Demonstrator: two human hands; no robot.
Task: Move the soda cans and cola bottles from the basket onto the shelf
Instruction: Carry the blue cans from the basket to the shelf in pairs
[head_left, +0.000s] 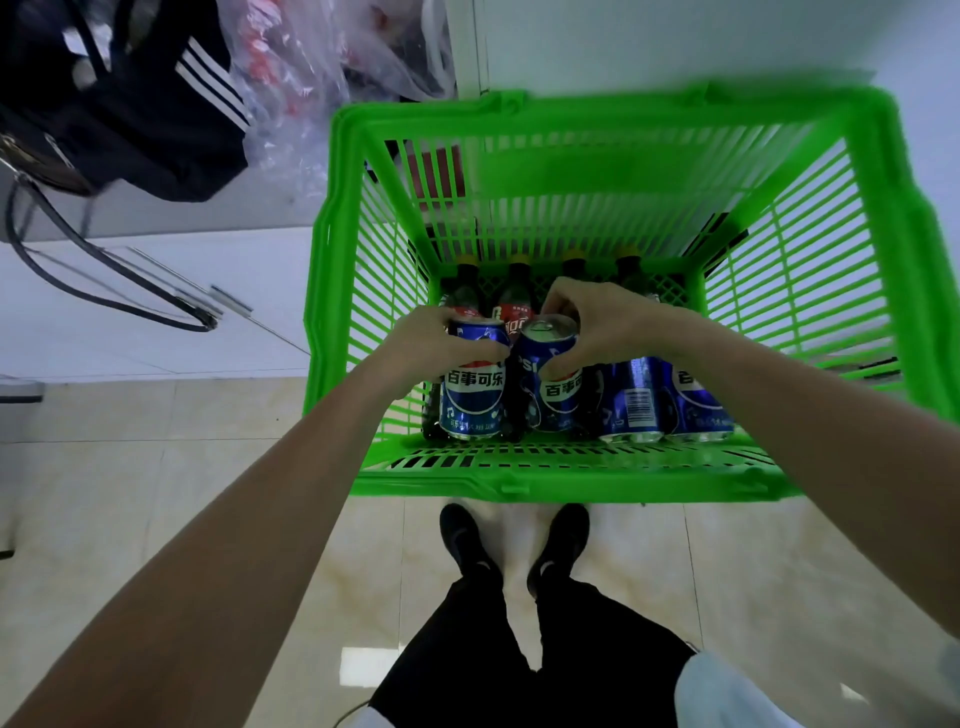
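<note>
Down in the green basket (332, 291) on the floor, each hand is on a blue soda can: left hand (431, 340) has its fingers wrapped round one can (474, 387), right hand (587, 322) grips the next can (553, 384) by its top. Two more cans (631, 400) and four cola bottles (514, 299) are waiting. No shelf in view, so I'd guess most of the job is left.
</note>
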